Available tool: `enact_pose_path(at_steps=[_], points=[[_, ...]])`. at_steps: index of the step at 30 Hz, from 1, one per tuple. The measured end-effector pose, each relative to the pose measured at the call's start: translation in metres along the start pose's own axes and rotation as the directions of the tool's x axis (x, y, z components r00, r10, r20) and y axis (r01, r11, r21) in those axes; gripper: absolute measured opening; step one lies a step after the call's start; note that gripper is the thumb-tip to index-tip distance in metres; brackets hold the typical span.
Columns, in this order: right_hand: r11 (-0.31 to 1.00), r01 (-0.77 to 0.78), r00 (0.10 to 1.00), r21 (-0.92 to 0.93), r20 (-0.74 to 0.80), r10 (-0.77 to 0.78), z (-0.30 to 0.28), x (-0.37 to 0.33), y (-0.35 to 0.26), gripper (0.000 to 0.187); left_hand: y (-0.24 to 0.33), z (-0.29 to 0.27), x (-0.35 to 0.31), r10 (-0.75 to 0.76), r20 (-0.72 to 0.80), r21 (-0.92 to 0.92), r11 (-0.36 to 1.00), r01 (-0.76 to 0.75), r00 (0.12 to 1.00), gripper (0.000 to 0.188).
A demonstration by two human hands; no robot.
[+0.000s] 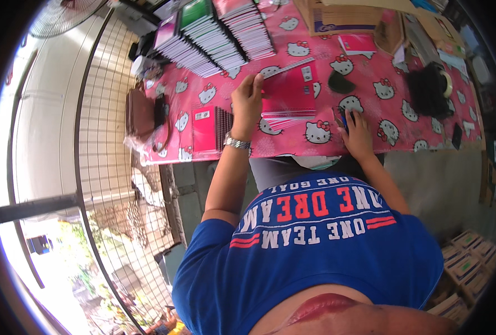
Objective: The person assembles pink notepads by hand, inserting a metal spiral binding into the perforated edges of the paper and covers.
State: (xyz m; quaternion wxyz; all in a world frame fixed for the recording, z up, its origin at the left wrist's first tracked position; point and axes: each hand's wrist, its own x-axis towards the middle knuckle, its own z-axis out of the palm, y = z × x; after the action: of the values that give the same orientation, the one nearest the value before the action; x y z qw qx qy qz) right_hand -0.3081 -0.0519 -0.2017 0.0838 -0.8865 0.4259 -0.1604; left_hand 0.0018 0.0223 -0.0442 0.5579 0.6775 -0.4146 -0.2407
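In front of me on the table lies a small stack of pink-red notebooks [288, 94], the top one's binding along its far edge. My left hand [247, 101], a metal watch on its wrist, is closed with thumb and finger pinched at the far left corner of the top notebook. To the right of the stack, my right hand [358, 133] rests low over the table, its fingers curled round a slim dark blue and black tool [345, 120]; its exact kind is hard to make out. Left of the stack are more spiral-bound red notebooks [205, 128].
Tall notebook stacks [217, 47] stand at the far left. A dark green piece [341, 82], a black fuzzy bundle [426, 89] and a tape roll [448, 84] lie to the right. A cardboard box [343, 19] stands behind; a brown bag [140, 114] sits at the left edge.
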Motion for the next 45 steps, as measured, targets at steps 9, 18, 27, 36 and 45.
enact_pose_path(at_steps=[9,18,27,36,45], points=[[0.811,0.263,0.914,0.522,-0.404,-0.036,-0.094,0.058,-0.076,0.05,-0.018,0.006,0.0,0.215,0.022,0.281,0.936,-0.212,0.976,0.032],[0.787,0.481,0.856,0.387,-0.401,-0.326,-0.108,0.087,-0.144,0.057,-0.022,0.004,0.001,0.211,0.035,0.083,0.974,-0.213,0.977,0.022],[0.805,0.479,0.866,0.35,-0.336,-0.37,-0.107,0.087,-0.153,0.051,-0.022,0.003,-0.01,0.285,0.004,0.026,0.958,-0.285,0.958,0.027],[0.215,0.047,0.962,0.975,0.014,-0.274,-0.098,0.069,-0.11,0.061,0.044,-0.051,-0.03,0.602,-0.067,0.652,0.63,-0.422,0.796,0.031],[0.769,-0.013,0.993,0.639,-0.084,0.086,-0.024,0.026,-0.015,0.064,-0.052,-0.174,-0.023,0.007,0.033,0.983,0.18,-0.034,0.999,0.03]])
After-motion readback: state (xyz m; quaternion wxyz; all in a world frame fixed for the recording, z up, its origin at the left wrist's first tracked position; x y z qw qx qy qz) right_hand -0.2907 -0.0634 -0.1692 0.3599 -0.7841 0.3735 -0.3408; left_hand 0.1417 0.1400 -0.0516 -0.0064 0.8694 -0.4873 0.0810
